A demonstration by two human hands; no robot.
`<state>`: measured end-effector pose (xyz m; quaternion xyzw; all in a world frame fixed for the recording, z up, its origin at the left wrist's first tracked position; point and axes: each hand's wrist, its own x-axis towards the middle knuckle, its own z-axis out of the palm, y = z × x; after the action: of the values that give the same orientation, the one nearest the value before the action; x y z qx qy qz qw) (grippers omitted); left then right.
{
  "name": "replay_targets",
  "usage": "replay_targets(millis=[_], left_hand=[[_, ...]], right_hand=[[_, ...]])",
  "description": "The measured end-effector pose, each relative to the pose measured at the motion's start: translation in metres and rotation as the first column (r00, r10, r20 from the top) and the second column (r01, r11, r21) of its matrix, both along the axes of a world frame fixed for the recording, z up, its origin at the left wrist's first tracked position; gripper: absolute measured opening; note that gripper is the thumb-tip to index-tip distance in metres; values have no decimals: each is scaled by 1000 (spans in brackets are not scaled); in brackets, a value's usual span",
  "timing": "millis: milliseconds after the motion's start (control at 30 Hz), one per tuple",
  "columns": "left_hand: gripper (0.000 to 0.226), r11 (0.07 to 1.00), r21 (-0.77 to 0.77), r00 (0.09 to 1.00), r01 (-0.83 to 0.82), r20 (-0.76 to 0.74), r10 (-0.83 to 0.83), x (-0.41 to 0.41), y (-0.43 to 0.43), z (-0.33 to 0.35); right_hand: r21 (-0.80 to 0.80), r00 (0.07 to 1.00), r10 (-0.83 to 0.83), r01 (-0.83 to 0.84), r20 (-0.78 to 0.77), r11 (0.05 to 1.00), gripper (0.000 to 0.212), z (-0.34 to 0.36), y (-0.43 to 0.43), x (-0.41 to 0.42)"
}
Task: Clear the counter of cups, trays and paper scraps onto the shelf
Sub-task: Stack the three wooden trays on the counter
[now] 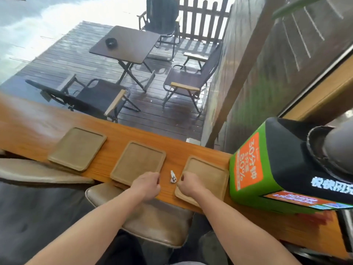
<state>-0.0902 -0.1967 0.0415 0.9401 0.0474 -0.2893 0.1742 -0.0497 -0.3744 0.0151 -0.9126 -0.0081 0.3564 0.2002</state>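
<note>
Three flat wooden trays lie in a row on the orange wooden counter (28, 121): a left tray (77, 148), a middle tray (139, 159) and a right tray (208, 173). Between the middle and right trays lies a small crumpled white paper scrap (173, 176). My left hand (148, 185) rests with curled fingers on the near right corner of the middle tray. My right hand (188, 183) is curled over the near left edge of the right tray, just right of the scrap. Whether either hand grips its tray is not clear.
A green and black box-shaped machine (267, 165) with orange labels stands on the counter right of the trays. Padded stools (152, 222) sit below the counter's near edge. Beyond the counter, a window looks out on a deck with a folding table (126, 44) and chairs.
</note>
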Motion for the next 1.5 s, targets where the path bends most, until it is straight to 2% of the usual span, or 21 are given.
replay_targets(millis=[100,200,333,567,733,833,933,1000,1067,1133,1267,1367,1400,1500], left_hand=[[14,1000,5,1000,15,-2,-15,13,35,-7],[17,998,12,998,67,-3,-67,30,72,-15],[16,989,-17,989,146,-20,-146,56,132,-27],[9,991,-18,982,132,-138,-133,87,215,-51],[40,998,3,980,69,-189,-67,99,229,-67],[51,1000,-3,975,15,-220,-15,100,228,-73],[60,994,-39,962,-106,-257,93,98,224,-83],[54,985,-66,948,-162,-286,137,96,219,-90],[38,957,-120,933,-263,-286,220,93,213,-96],[38,912,-166,899,-376,-304,315,91,207,-97],[65,799,-160,782,-580,-385,490,92,199,-99],[87,609,-209,623,-766,-475,621,100,200,-98],[89,557,-258,602,-789,-501,621,102,199,-96],[73,570,-365,673,-736,-486,557,108,200,-84]], right_hand=[[-22,1000,-3,3,0,1000,31,-4,28,6],[8,995,-95,95,-33,995,32,-8,60,13],[-9,983,-177,176,-56,984,21,-10,121,20],[31,965,-249,252,-87,967,30,-10,217,23],[-41,922,-367,364,-125,930,49,-18,212,11],[-123,860,-508,500,-48,857,63,-28,197,10],[-134,783,-622,616,-6,776,68,-40,190,14],[-117,702,-706,697,-91,708,79,-47,192,17],[-103,613,-776,770,-149,629,90,-54,199,18],[-102,546,-824,820,-153,563,93,-59,204,21],[-88,376,-898,911,-227,404,84,-64,193,30],[16,274,-907,959,-319,284,80,-64,184,33],[59,259,-902,965,-344,255,79,-62,183,34],[149,303,-877,952,-374,266,80,-49,178,41]])
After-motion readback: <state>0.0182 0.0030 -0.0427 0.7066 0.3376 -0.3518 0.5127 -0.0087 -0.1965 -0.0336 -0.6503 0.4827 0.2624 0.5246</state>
